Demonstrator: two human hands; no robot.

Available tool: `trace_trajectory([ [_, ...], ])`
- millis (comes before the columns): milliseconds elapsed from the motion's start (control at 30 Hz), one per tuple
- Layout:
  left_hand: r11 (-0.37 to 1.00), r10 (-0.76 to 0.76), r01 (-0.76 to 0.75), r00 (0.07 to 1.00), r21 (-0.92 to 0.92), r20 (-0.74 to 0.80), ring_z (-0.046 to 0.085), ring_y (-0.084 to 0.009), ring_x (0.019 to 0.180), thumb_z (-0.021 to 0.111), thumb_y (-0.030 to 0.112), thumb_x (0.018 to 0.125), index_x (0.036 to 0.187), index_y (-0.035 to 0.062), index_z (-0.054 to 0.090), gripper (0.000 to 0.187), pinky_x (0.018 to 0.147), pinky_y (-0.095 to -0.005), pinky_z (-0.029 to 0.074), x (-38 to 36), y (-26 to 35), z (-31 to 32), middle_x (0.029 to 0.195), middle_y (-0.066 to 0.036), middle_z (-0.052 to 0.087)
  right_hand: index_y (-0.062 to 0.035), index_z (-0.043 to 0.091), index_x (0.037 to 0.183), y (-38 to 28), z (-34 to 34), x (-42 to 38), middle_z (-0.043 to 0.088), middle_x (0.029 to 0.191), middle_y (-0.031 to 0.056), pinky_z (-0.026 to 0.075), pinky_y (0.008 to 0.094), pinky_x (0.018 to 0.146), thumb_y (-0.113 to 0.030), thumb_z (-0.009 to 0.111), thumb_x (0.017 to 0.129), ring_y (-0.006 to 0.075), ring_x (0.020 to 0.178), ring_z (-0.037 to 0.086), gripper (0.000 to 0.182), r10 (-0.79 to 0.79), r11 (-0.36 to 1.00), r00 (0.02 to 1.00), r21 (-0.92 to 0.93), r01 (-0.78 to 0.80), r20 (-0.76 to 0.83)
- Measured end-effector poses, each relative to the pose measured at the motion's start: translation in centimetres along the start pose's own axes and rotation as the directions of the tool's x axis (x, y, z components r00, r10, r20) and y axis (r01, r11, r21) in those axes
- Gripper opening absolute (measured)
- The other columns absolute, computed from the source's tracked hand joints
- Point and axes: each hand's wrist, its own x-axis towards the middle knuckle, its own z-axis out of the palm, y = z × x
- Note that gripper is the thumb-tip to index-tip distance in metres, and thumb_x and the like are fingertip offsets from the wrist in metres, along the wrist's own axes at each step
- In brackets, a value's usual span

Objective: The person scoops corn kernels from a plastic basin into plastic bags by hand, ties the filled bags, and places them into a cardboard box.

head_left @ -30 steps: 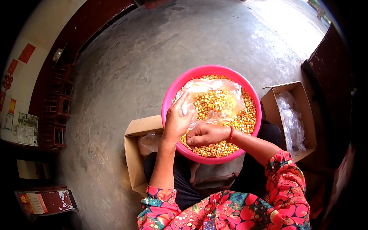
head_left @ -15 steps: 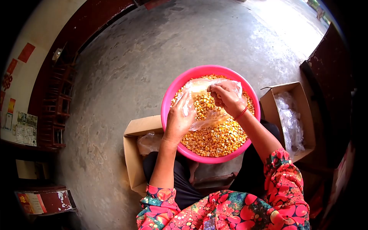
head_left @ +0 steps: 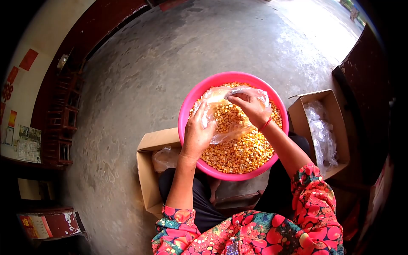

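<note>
Clear plastic bag point(head_left: 229, 135), crinkled and gaping over yellow corn point(head_left: 238, 157) inside a round pink tub point(head_left: 233, 176).
Left hand point(head_left: 198, 134) holds its nine o'clock side, wide-curved; right hand point(head_left: 253, 109) pinches the twelve o'clock edge. Mottled grey floor point(head_left: 136, 85) spreads past the tub, ten to one.

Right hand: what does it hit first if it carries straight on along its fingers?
Right hand meets the clear plastic bag first, seemingly at its fingertips. Beyond that, probably the basin's far rim; depth is unclear.
</note>
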Motion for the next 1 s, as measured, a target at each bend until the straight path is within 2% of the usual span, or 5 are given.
trace_trajectory([
  [100,0.999,0.01,-0.009,1.0,0.034,-0.021,0.05,-0.0269,0.12,0.063,0.0,0.076,0.128,-0.005,0.046,0.055,0.101,-0.0333,0.038,0.0,-0.3,0.0,0.127,-0.021,0.052,-0.0048,0.057,0.079,-0.7,-1.0,-0.2,0.057,0.074,-0.0015,0.041,0.0199,0.059,-0.026,0.054,0.091,0.0053,0.064,0.051,0.025,0.107,0.987,0.885,0.059,-0.149,0.454],
  [267,0.999,-0.011,0.013,0.999,0.046,-0.035,0.052,-0.028,0.117,0.062,0.002,0.077,0.126,-0.0058,0.047,0.052,0.098,-0.0335,0.04,0.0,-0.9,0.2,0.123,-0.023,0.055,0.0009,0.064,0.096,-1.4,0.7,-2.8,0.066,0.089,0.0053,0.05,0.0274,0.07,-0.013,0.058,0.088,0.012,0.079,0.061,0.017,0.244,0.962,0.204,-0.21,-0.175,0.948],
  [433,0.998,-0.001,0.003,1.0,0.066,-0.031,0.052,-0.0328,0.116,0.061,0.004,0.079,0.126,-0.0068,0.047,0.05,0.098,-0.0365,0.041,0.0,-0.1,0.1,0.122,-0.025,0.054,-0.0074,0.064,0.106,3.6,3.9,-6.1,0.065,0.087,0.0156,0.049,0.0399,0.076,-0.01,0.057,0.079,0.0319,0.086,0.062,0.027,-0.115,0.832,0.46,-0.168,0.529,0.88],
  [600,0.999,-0.014,0.015,1.0,0.049,-0.015,0.05,-0.0378,0.116,0.059,0.005,0.08,0.126,-0.0077,0.046,0.049,0.098,-0.0394,0.04,0.0,-0.3,0.2,0.122,-0.028,0.052,-0.012,0.062,0.112,5.5,5.1,-6.7,0.061,0.079,0.0211,0.048,0.0477,0.066,-0.011,0.052,0.081,0.0355,0.072,0.062,0.032,-0.034,0.568,0.615,-0.492,0.66,0.787],
  [1000,0.997,0.014,-0.011,0.999,0.075,-0.051,0.054,-0.0257,0.115,0.061,0.003,0.078,0.126,-0.0061,0.048,0.05,0.097,-0.0327,0.041,0.2,-0.5,0.2,0.122,-0.022,0.056,-0.0019,0.052,0.076,4.5,4.4,-6.5,0.057,0.063,0.0184,0.046,0.0478,0.061,-0.025,0.055,0.084,0.038,0.064,0.059,0.024,-0.011,0.62,0.578,-0.448,0.644,0.816],
])
